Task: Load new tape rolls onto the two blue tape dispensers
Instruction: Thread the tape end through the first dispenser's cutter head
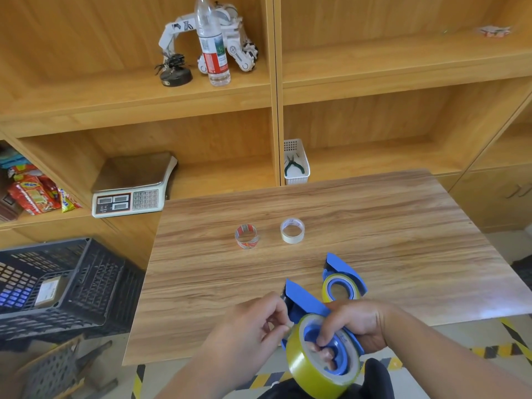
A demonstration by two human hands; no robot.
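I hold a blue tape dispenser (305, 305) over the table's near edge, a wide yellow-green tape roll (305, 370) seated on its hub. My right hand (354, 323) grips the dispenser, fingers through the hub. My left hand (253, 323) pinches at the roll's edge by the dispenser's front, thumb and forefinger together. A second blue dispenser (344, 270) lies on the wooden table (374, 226) just beyond, a yellow-green roll (326, 290) loaded in it. Two used cores stand farther back: a clear one with red print (246, 236) and a whitish one (292, 230).
Wooden shelving behind the table holds a weighing scale (129, 194), a white basket with pliers (296, 162), a water bottle (213, 44) and a toy robot (178, 33). A black plastic crate (63, 286) sits left of the table. Yellow-black floor tape (501, 349) runs below.
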